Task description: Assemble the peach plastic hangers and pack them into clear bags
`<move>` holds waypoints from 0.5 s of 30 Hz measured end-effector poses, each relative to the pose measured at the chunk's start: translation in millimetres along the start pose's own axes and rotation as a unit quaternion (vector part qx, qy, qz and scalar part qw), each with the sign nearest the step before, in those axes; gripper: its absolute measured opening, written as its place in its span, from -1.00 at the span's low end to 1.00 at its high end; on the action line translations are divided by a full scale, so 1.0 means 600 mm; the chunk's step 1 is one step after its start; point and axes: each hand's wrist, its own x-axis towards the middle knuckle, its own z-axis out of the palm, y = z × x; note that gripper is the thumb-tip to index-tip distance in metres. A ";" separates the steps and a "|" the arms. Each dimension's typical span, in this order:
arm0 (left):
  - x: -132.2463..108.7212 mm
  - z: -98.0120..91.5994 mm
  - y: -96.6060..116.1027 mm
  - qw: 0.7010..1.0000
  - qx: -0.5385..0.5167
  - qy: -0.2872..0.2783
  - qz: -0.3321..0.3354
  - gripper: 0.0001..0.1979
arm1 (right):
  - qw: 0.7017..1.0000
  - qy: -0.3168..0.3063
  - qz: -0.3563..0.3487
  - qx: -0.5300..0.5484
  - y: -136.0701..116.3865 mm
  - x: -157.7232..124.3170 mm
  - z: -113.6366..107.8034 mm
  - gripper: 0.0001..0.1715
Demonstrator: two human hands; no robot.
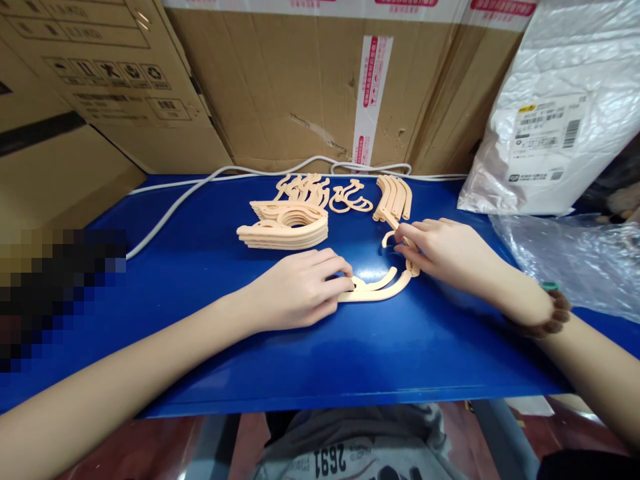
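A beige plastic folding hanger [377, 295] lies on the blue table between my hands, its jointed arms bent at an angle. My left hand [307, 288] has its fingers closed around the hanger's near left end. At the far right, my right hand [445, 255] pinches the other arm beyond the joint. A curved tip pokes out left of those fingers, and the gripped parts are partly hidden. Behind my left hand sits a stack of folded hangers [285, 235]. Past my right fingers lies a row of loose curved hanger arms [395, 195].
Loose hanger hooks [307, 189] lie behind the stack, with a smaller group of hooks [353, 198] beside them. A white cable [200, 183] runs along the back. Cardboard boxes [290, 87] wall off the rear. A white parcel bag [550, 127] and clear plastic wrap [575, 260] occupy the right.
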 end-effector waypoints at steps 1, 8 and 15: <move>0.000 -0.001 0.001 1.000 -0.009 -0.004 -0.005 -0.78 | 1.000 0.001 -0.001 0.003 0.000 0.000 0.000 -0.70; 0.003 0.004 0.003 1.000 -0.007 0.010 -0.018 -0.83 | 1.000 0.005 -0.010 0.012 -0.002 -0.002 0.002 -0.68; 0.001 0.005 0.000 1.000 -0.005 0.005 -0.019 -0.84 | 0.999 -0.017 -0.001 0.028 -0.005 -0.002 0.001 -0.71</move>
